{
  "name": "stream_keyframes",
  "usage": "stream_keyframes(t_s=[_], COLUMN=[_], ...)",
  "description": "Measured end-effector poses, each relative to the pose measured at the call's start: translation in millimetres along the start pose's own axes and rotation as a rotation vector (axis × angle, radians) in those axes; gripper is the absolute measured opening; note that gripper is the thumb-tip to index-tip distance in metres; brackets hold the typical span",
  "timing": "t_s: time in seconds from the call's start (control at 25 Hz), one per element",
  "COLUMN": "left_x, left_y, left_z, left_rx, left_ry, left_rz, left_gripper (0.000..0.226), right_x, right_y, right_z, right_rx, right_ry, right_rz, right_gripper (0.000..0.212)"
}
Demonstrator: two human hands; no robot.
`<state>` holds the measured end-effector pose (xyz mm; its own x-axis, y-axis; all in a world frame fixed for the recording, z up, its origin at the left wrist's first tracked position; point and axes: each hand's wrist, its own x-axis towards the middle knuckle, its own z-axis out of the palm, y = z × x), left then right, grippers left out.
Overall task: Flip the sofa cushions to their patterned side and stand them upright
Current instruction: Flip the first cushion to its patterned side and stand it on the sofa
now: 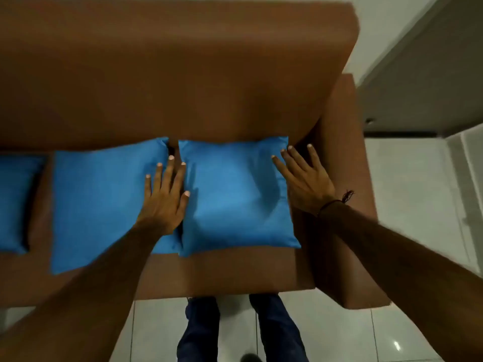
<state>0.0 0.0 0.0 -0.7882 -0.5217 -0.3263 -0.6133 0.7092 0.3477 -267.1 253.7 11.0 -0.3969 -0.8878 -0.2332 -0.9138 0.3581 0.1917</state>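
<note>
Three plain blue cushions lie flat on the seat of a brown sofa (183, 82), no pattern showing. The right cushion (235, 197) lies between my hands. My left hand (164, 197) rests flat, fingers spread, over the gap between it and the middle cushion (102, 205), touching both. My right hand (303, 178) is spread at the right cushion's right edge, fingertips on its upper right corner, beside the armrest. The left cushion (15, 202) is cut off by the frame edge. Neither hand grips anything.
The sofa's armrest (342, 178) rises just right of my right hand. The backrest stands behind the cushions. My legs in dark jeans (201, 330) stand on a white tiled floor (407, 192) in front of the seat. A grey wall is at the upper right.
</note>
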Motion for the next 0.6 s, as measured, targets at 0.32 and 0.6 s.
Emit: stream_keyframes(t_s=[0.32, 0.6], left_x=[45.0, 58.3], left_y=[8.0, 9.0], left_z=[95.1, -20.2], left_rx=[-0.751, -1.368], left_ry=[-0.150, -0.272], left_rz=[-0.453, -0.694], left_gripper=[0.060, 0.027], right_x=[15.9, 12.8], right_y=[-19.5, 66.1], right_z=[86.9, -3.7], right_rx=[0.135, 1.054], right_ry=[-0.222, -0.588], right_rz=[-0.047, 0.069], right_gripper=[0.122, 0.084])
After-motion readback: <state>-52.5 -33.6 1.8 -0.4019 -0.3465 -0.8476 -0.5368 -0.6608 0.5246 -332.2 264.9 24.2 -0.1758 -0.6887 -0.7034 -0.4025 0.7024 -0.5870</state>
